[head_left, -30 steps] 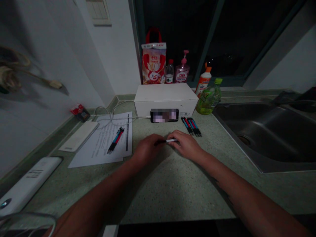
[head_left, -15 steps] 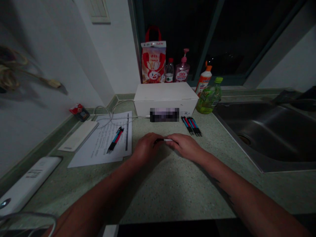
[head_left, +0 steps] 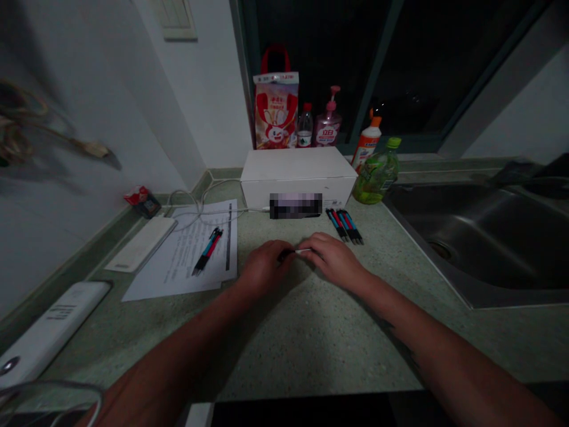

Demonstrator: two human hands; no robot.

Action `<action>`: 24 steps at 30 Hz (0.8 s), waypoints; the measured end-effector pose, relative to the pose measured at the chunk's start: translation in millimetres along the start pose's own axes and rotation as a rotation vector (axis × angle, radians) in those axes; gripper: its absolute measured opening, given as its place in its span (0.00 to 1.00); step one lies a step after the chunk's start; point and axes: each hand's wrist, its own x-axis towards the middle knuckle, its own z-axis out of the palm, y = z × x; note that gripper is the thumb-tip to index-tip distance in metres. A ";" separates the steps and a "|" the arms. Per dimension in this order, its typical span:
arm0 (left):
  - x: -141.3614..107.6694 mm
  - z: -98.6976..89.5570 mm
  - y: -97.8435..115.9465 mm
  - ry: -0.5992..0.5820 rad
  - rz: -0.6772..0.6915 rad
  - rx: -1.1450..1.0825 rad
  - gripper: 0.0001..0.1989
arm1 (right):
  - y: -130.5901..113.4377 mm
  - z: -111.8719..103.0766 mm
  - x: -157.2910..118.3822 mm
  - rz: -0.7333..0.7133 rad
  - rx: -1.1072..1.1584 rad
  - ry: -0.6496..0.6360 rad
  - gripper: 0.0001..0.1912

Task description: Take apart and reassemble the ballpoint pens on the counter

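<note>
Over the middle of the green speckled counter (head_left: pixel 284 350), my left hand (head_left: pixel 268 265) is closed on the dark end of a slim black-and-white pen (head_left: pixel 303 250). My right hand (head_left: pixel 333 258) pinches the pen's white part from the other side, so both hands meet around it. Much of the pen is hidden by fingers. Several blue, red and black pens (head_left: pixel 344 225) lie side by side beyond my right hand. To the left, a few more pens (head_left: pixel 208 252) rest on printed paper sheets (head_left: pixel 178 261).
A white box (head_left: pixel 297 165) stands behind the hands, with a bag (head_left: pixel 276 112) and bottles behind it. A green bottle (head_left: pixel 377 175) is beside the sink (head_left: pixel 489 237) on the right. A white power bank (head_left: pixel 141 244), cables and a long white device (head_left: pixel 56 332) are left.
My right hand's fingers have shifted slightly around the pen, and less of its dark tip shows. My left hand has barely moved.
</note>
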 end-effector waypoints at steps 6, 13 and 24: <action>2.0 -0.5 -2.2 0.028 -0.044 -0.023 0.07 | 3.5 -3.6 -0.1 0.017 0.021 0.073 0.10; 4.6 -2.6 -8.0 0.123 -0.148 -0.025 0.08 | 21.0 -2.7 0.2 0.155 -0.081 0.106 0.10; -0.9 3.0 1.7 -0.136 0.074 0.135 0.07 | 19.5 -3.4 0.5 0.129 -0.097 0.124 0.16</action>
